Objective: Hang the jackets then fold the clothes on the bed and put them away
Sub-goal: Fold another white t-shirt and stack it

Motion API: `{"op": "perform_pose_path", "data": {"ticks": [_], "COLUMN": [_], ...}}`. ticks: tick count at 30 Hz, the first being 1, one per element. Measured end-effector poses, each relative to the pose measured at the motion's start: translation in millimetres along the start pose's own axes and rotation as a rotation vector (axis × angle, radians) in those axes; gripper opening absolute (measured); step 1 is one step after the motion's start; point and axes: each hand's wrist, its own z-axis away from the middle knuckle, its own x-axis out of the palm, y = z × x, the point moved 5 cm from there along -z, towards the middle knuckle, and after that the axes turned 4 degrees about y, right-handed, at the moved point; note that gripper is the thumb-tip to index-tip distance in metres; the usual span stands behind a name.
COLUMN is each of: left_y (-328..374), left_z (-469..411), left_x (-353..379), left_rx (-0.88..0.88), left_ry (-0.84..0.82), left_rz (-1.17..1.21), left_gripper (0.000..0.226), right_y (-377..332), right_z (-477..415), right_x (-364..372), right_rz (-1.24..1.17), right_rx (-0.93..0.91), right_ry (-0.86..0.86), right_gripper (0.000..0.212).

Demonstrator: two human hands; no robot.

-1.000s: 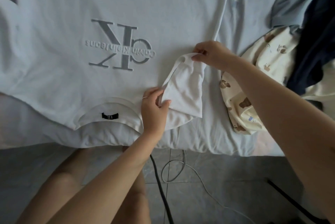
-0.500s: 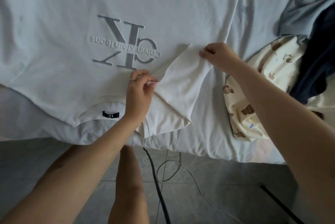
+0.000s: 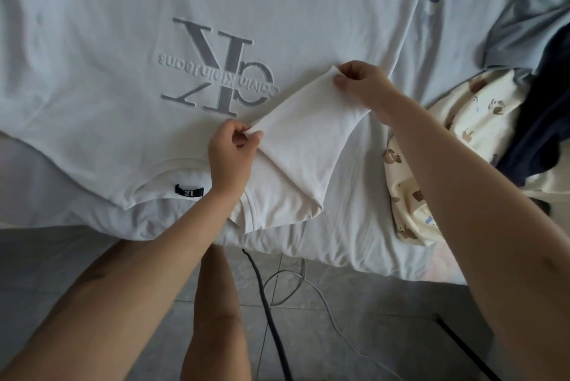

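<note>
Standing at near edge of bed [image 3: 370, 235], over white T-shirt [image 3: 108, 87] spread flat on the sheet. Front up, grey logo [image 3: 216, 72] upside down from this side. Collar with black neck label [image 3: 189, 191] at the near edge.

Right-side sleeve [image 3: 308, 140] of the shirt folded in over the chest, held at both hem corners.
- Left hand [image 3: 229, 158]: thumb and curled fingers pinched together on the near-left corner of the hem, just near of the logo.
- Right hand [image 3: 365, 86]: thumb and fingers clamped on the far corner of the same hem, right of the logo.

Sleeve cloth stretched smooth between the two pinches. Both forearms bare.

Right of the shirt, on the bed, all crumpled and unfolded:
- cream garment with bear print [image 3: 462, 121], partly hidden by the right forearm
- navy garment [image 3: 549, 127], lying over the cream one
- grey-blue garment [image 3: 524, 26], farther back

Below the bed edge: tiled floor [image 3: 61, 272] with a black cable [image 3: 271, 303] and a thin white cable [image 3: 324, 309] looped beside it. Bare leg [image 3: 216, 319] close against the bed.
</note>
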Motion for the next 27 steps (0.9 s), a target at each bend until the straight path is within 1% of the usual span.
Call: {"op": "perform_pose_path", "data": {"ticks": [2, 4, 5, 7, 8, 9, 10, 11, 12, 13, 14, 15, 16, 17, 18, 22, 24, 25, 27], "left_y": [3.7, 6.7, 9.2, 16.2, 21.3, 26.7, 30.6, 32.0, 30.5, 23.9, 15.7, 6.1, -2.5, -8.2, -9.7, -6.8, -5.6, -4.7, 0.3], "left_z": [-2.8, -5.6, -6.0, -4.7, -2.2, 2.3, 8.8, 17.5, 27.4, 36.5, 42.3, 45.9, 46.5, 46.5, 45.6, 38.5, 39.4, 40.5, 40.2], "left_x": [-0.1, 1.6, 1.9, 0.9, 2.2, 6.2, 13.5, 23.0, 34.8, 45.0, 53.3, 57.6, 60.8, 61.5, 61.5, 63.6, 64.8, 65.1, 60.9], "left_rx": [0.032, 0.049, 0.069, 0.203, 0.303, 0.407, 0.507, 0.607, 0.695, 0.747, 0.748, 0.713, 0.678, 0.653, 0.636, 0.555, 0.516, 0.509, 0.489], "left_ry": [0.003, -0.008, -0.004, 0.047, 0.073, 0.075, 0.026, -0.067, -0.170, -0.260, -0.334, -0.389, -0.428, -0.452, -0.461, -0.471, -0.498, -0.514, -0.495], "left_rz": [0.017, 0.001, -0.045, -0.219, -0.327, -0.425, -0.503, -0.571, -0.647, -0.739, -0.840, -0.934, -1.010, -1.066, -1.095, -1.079, -1.072, -1.062, -0.988], "left_gripper": [0.019, 0.022, 0.023, 0.026, 0.031, 0.037, 0.042, 0.047, 0.054, 0.066, 0.082, 0.097, 0.108, 0.115, 0.121, 0.132, 0.136, 0.138, 0.134], "right_y": [0.5, -1.8, -3.9, -5.1, -5.4, -5.7, -9.2, -13.8, -16.7, -14.8, -7.0, 5.2, 18.9, 30.6, 37.7, 34.5, 27.7, 26.1, 19.1], "right_z": [-0.9, -2.1, -2.2, -2.5, 1.4, 8.6, 19.9, 34.7, 47.8, 58.6, 65.0, 68.5, 66.5, 60.7, 52.8, 22.1, 11.9, 9.4, 5.3], "right_x": [0.9, 0.8, 0.8, 3.8, 5.0, 5.2, 6.9, 14.0, 24.5, 39.8, 56.1, 70.5, 78.2, 79.2, 74.6, 49.4, 38.8, 31.9, 19.3], "right_rz": [-0.022, -0.005, 0.029, 0.103, 0.149, 0.231, 0.346, 0.443, 0.504, 0.558, 0.640, 0.761, 0.892, 0.999, 1.070, 1.116, 1.039, 0.960, 0.700], "right_rx": [-0.001, -0.023, -0.042, -0.081, -0.086, -0.134, -0.262, -0.446, -0.640, -0.826, -0.984, -1.098, -1.147, -1.141, -1.098, -0.868, -0.718, -0.639, -0.507], "right_ry": [0.022, 0.048, 0.069, 0.130, 0.195, 0.300, 0.428, 0.529, 0.555, 0.497, 0.387, 0.275, 0.190, 0.143, 0.132, 0.224, 0.257, 0.293, 0.337], "right_gripper": [0.005, 0.008, 0.009, 0.016, 0.021, 0.024, 0.027, 0.029, 0.032, 0.034, 0.038, 0.043, 0.050, 0.056, 0.061, 0.063, 0.063, 0.062, 0.058]}}
